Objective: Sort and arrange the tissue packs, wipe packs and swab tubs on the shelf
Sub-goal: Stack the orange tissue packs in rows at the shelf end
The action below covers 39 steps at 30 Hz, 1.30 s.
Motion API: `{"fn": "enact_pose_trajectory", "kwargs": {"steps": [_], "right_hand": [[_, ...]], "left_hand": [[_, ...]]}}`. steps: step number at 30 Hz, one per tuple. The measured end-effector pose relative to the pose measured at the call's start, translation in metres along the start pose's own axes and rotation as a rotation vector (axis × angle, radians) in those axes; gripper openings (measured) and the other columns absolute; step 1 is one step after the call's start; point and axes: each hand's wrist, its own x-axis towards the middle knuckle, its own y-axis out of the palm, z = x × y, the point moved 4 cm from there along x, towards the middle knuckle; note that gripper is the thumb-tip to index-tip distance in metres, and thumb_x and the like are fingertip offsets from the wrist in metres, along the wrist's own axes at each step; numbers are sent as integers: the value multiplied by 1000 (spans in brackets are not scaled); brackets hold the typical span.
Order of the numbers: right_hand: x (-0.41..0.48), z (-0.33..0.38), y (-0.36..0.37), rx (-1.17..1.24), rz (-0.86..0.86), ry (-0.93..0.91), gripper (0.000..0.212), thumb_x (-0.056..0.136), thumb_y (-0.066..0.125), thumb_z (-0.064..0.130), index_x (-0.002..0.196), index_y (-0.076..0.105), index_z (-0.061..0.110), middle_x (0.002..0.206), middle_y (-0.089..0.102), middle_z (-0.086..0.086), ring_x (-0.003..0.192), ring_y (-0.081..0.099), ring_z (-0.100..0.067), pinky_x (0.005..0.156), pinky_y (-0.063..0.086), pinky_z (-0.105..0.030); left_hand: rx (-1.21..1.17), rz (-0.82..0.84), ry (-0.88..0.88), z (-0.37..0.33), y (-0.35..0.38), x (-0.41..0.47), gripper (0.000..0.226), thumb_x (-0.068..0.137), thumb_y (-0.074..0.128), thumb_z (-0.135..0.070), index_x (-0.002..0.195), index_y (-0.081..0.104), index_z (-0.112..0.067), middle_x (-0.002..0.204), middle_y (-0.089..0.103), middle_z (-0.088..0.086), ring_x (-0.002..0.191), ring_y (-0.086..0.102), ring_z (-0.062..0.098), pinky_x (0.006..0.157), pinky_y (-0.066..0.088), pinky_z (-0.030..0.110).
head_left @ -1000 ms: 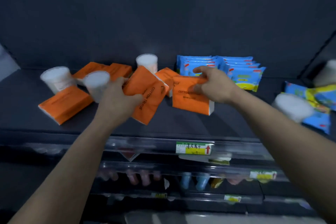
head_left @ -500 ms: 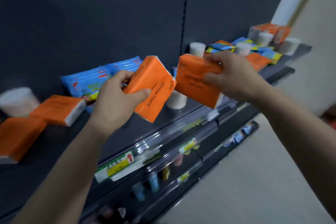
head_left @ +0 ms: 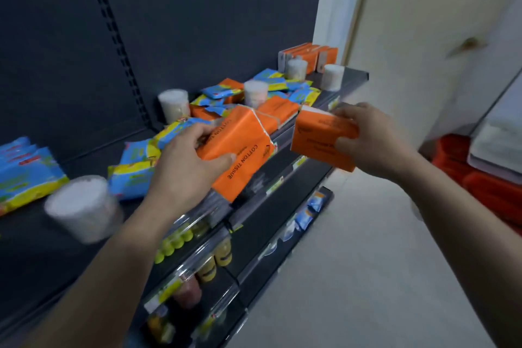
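Observation:
My left hand (head_left: 186, 167) grips an orange tissue pack (head_left: 243, 152) printed "COTTON TISSUE", held above the front edge of the dark shelf (head_left: 93, 150). In my right hand (head_left: 367, 138) is a second orange tissue pack (head_left: 322, 138), out beyond the shelf edge over the aisle. On the shelf lie blue-and-yellow wipe packs (head_left: 138, 169), more orange packs (head_left: 279, 110) and white swab tubs (head_left: 173, 104). A blurred swab tub (head_left: 82, 206) stands near the front at left. Upright orange packs (head_left: 310, 55) stand at the far end.
Lower shelves (head_left: 197, 263) hold small bottles behind clear price rails. A beige wall and door (head_left: 423, 51) close off the right. Red crates (head_left: 480, 178) sit on the pale floor (head_left: 353, 277) at far right.
My view has swung right along the shelf toward its far end. Both hands have carried their orange packs the same way, and the mixed pile now lies just behind them.

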Motion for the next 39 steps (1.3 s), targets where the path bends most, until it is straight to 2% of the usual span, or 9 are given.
{"fn": "enact_pose_trajectory", "kwargs": {"steps": [4,8,13,17,21,26,30,35,39], "right_hand": [[25,-56,-8,7,9,16,40,77,57,5,115,59,15,110,60,-11,89,48,-21,70,28,-22],[59,-90,-4,44,16,10,40,77,58,6,116,59,13,108,60,-12,86,44,-17,72,32,-24],[110,-115,2,15,20,-12,39,78,59,8,116,59,14,99,56,-5,83,42,-15,60,21,-19],[158,-137,0,40,18,19,36,80,59,10,116,58,17,96,55,-1,84,48,-18,71,32,-23],[201,-169,-7,49,16,69,35,82,59,12,117,58,19,98,56,-3,86,51,-20,73,35,-24],[241,-219,-20,35,-21,159,36,77,57,6,111,60,16,97,60,-8,83,54,-23,66,45,-30],[283,-259,-20,41,-47,147,34,76,58,7,109,61,16,94,60,-6,80,51,-21,56,40,-24],[346,-300,-14,57,-29,36,37,79,59,8,115,60,17,94,54,0,81,47,-16,56,30,-8],[397,-326,-15,86,38,-73,36,81,60,12,117,59,18,96,55,0,84,48,-16,62,34,-21]], "left_hand": [[-8,31,18,-22,48,27,36,73,75,-21,103,56,-27,86,55,-18,75,52,-5,59,39,6],[14,46,19,-32,77,58,36,74,74,-22,102,53,-31,85,52,-23,76,52,-7,60,38,5],[31,28,23,-34,111,113,41,73,75,-25,110,56,-28,88,56,-19,80,55,-2,66,43,14],[-17,51,35,-36,146,167,41,73,75,-25,111,59,-25,92,60,-14,81,57,-1,66,43,15],[-59,80,42,-48,187,219,36,73,76,-23,103,57,-29,90,62,-14,81,60,0,69,48,17],[-70,151,71,-69,238,270,36,73,76,-21,103,58,-30,88,64,-15,82,64,8,77,52,28],[-66,146,56,-78,272,307,39,74,75,-22,109,60,-23,95,66,-5,84,65,12,78,53,31],[-65,72,-25,-86,313,345,38,74,75,-20,110,60,-22,93,65,-5,82,64,9,71,51,22],[-46,-67,-70,-98,335,362,33,74,74,-18,100,58,-29,85,61,-14,74,58,0,61,44,10]]}}
